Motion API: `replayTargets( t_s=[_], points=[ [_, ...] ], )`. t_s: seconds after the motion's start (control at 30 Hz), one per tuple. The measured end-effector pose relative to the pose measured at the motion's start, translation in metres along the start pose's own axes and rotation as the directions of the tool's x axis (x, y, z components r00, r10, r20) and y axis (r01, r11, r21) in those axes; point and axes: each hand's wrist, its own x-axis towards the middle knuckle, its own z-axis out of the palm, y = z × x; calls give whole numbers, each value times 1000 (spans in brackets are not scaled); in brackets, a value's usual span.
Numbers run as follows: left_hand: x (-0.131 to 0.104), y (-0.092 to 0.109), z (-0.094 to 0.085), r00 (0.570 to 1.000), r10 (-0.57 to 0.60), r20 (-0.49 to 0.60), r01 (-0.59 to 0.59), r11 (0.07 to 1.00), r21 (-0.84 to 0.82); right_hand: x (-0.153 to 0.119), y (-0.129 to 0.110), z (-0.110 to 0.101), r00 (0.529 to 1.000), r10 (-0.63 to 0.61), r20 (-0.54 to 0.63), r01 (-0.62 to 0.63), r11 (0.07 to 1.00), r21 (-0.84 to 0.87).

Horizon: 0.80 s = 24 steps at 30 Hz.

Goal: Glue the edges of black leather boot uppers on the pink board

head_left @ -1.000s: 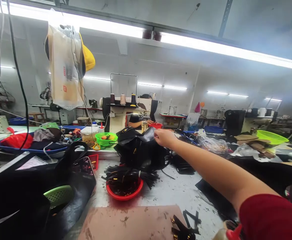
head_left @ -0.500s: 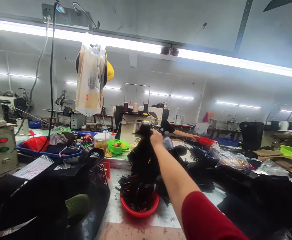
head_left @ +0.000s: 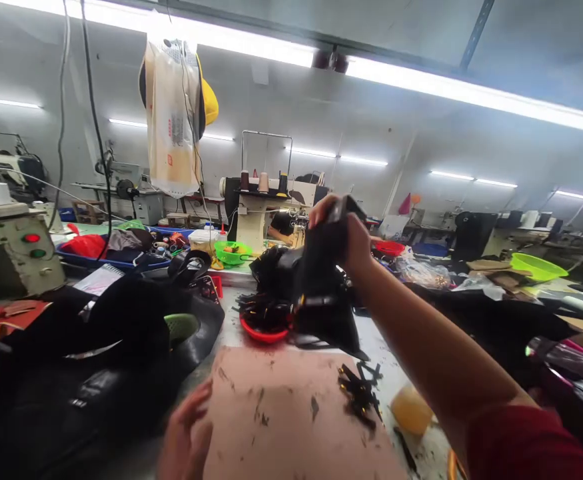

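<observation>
My right hand (head_left: 346, 233), arm stretched out over the bench, is closed around a black piece (head_left: 321, 277) that looks like fabric or leather with a small gold-coloured fitting. The piece hangs down, blurred by motion, in front of the right side of a red bowl (head_left: 264, 335). Black strips with gold-coloured bits fill that bowl. At the left edge of a pinkish board (head_left: 286, 407) is my left hand (head_left: 188, 430), blurred, its fingers apart and holding nothing. On the right part of the board lies a small heap of black strips with gold-coloured ends (head_left: 360, 393).
Black material (head_left: 121, 373) covers the left side, with more black pieces (head_left: 476, 327) at the right. A sewing machine (head_left: 251, 227) stands beyond, beside a green basket (head_left: 232, 253). A co-worker's arm (head_left: 281, 233) shows behind the machine. A plastic bag (head_left: 174, 127) hangs overhead.
My right hand has come back nearer, lifting the black piece away from the far pile. The view has tipped down, bringing the pinkish board, the strip heap and my left hand into sight.
</observation>
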Motion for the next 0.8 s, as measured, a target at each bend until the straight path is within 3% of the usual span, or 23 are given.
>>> replayTargets(
  t_s=[0.03, 0.1, 0.17, 0.2, 0.23, 0.27, 0.3, 0.37, 0.4, 0.43, 0.47, 0.5, 0.6, 0.7, 0.8],
  points=[
    [5, 13, -3, 997, 33, -68, -41, 993, -115, -20, -10, 18, 992, 54, 114, -55, 998, 5],
    [10, 34, -6, 981, 179, -69, -192, 940, -282, -62, -27, 59, 935, 128, 330, -113, 992, -62],
    [6, 43, -9, 953, 302, -37, -298, 904, -305, -105, -43, 98, 767, 97, 634, -7, 990, -144],
    [1, 42, -11, 941, 337, 2, -321, 898, -300, -125, -49, 114, 680, 90, 728, 44, 986, -162],
    [-6, 39, -14, 934, 354, 47, -326, 899, -293, -144, -55, 126, 630, 110, 769, 46, 983, -178],
    [-14, 34, -17, 931, 353, 92, -314, 904, -291, -160, -59, 133, 631, 124, 766, 6, 986, -164],
    [-22, 28, -21, 933, 336, 130, -289, 913, -288, -174, -61, 136, 673, 151, 725, -67, 987, -143],
    [-35, 16, -31, 947, 286, 144, -243, 935, -258, -195, -56, 125, 785, 291, 547, -264, 956, -129],
    [-39, 10, -36, 960, 249, 126, -217, 950, -225, -202, -49, 114, 804, 416, 426, -378, 909, -175],
    [-42, 7, -41, 972, 209, 108, -187, 965, -183, -209, -40, 102, 778, 551, 302, -494, 833, -249],
    [-43, 4, -45, 979, 177, 102, -162, 977, -142, -214, -29, 89, 714, 680, 167, -602, 718, -348],
    [-43, 3, -50, 981, 157, 112, -146, 984, -104, -219, -17, 77, 615, 785, 78, -681, 579, -448],
    [-35, 8, -60, 957, 172, 235, -174, 985, -11, -232, 19, 58, 432, 901, 44, -737, 381, -558],
    [-23, 27, -64, 880, 233, 414, -290, 954, 80, -241, 42, 64, 335, 940, 69, -747, 310, -588],
    [-18, 57, -60, 753, 253, 607, -407, 904, 128, -237, 49, 77, 292, 952, 86, -779, 289, -557]
  ],
)
